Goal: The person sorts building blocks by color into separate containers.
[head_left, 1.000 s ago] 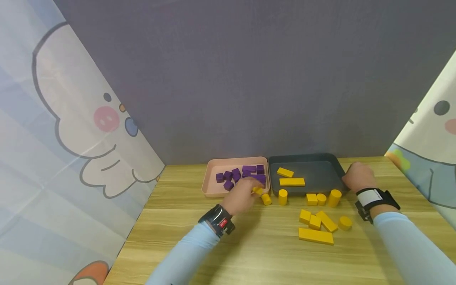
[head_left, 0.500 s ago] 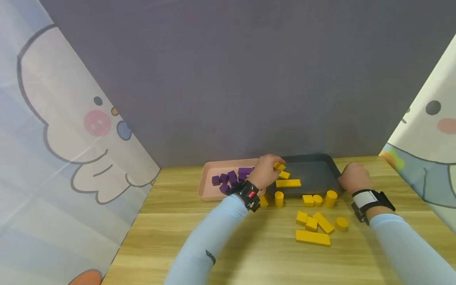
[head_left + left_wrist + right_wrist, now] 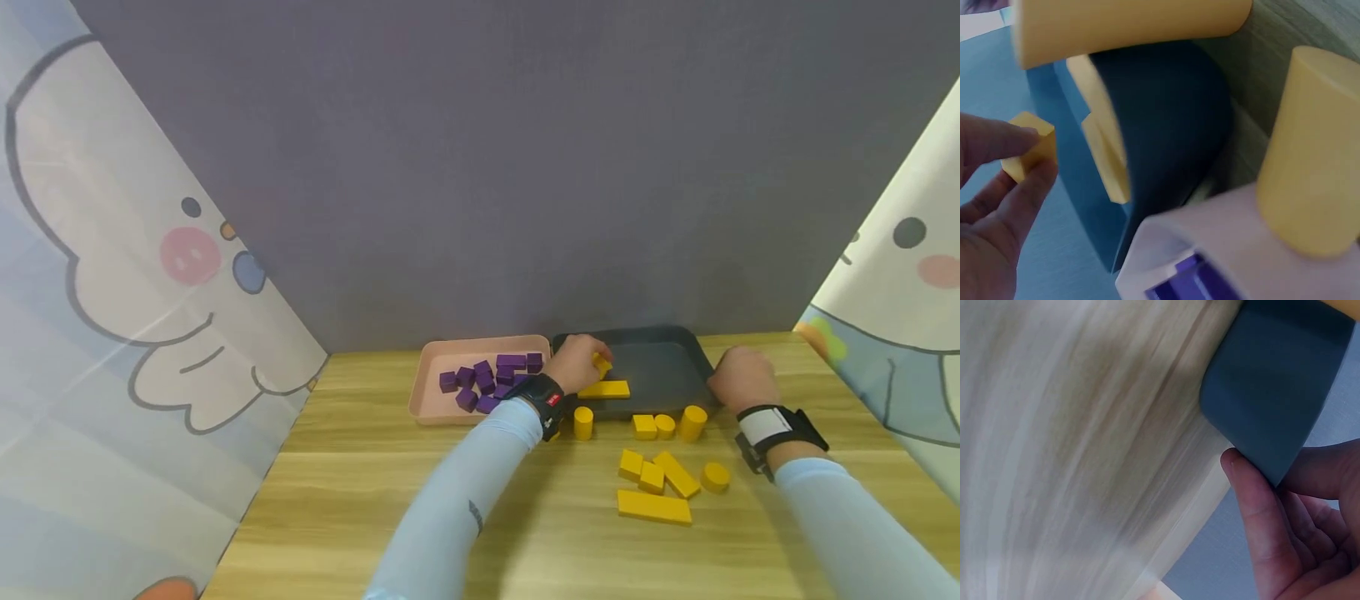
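Observation:
My left hand [image 3: 576, 362] is over the left part of the dark grey tray [image 3: 663, 371]. Its thumb and fingers pinch a small yellow block [image 3: 1047, 149], which shows angular faces in the left wrist view. Below that hand, a long yellow bar [image 3: 609, 390] lies in the tray; the shorter bar beside it is mostly hidden in the head view. At the tray's right end, my right hand [image 3: 744, 379] grips the rim. Seen from the right wrist, the thumb and index finger [image 3: 1260, 519] pinch the tray's corner between them.
A pink tray [image 3: 431, 407] with several purple blocks [image 3: 467, 400] adjoins the dark tray's left. Yellow cylinders [image 3: 583, 423] and a square block [image 3: 643, 427] stand along the front edge. Nearer lie several yellow pieces, including a long bar [image 3: 654, 507]. A grey panel rises behind.
My left hand has carried the yellow block from the pink tray's front right corner rightward over the dark tray, then lowered a little. The right hand stays on the rim.

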Demonstrator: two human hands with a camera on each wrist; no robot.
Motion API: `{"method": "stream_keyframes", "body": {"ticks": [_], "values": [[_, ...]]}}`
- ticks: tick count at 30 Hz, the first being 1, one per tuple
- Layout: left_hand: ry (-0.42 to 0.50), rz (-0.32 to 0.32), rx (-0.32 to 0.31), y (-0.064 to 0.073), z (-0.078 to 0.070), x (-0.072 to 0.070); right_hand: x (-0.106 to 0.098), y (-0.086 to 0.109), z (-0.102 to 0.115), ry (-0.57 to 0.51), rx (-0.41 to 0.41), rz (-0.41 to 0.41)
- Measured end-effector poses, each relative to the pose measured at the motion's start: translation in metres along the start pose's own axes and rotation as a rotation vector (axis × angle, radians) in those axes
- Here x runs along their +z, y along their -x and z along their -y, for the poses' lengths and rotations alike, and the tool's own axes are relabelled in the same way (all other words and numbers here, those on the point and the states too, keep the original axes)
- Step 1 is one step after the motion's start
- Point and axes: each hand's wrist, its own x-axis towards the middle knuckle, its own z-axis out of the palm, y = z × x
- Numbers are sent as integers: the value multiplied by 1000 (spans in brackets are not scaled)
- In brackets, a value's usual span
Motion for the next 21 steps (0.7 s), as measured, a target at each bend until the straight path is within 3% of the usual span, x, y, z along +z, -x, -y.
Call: {"method": "stream_keyframes", "body": {"ticks": [8,15,21], "values": [[12,42,-15,-8,3,14,4,3,1,3,32,26],[29,46,24,-18,9,21,3,3,4,16,41,23],[28,50,59,-21,6,23,2,0,4,19,49,14]]}}
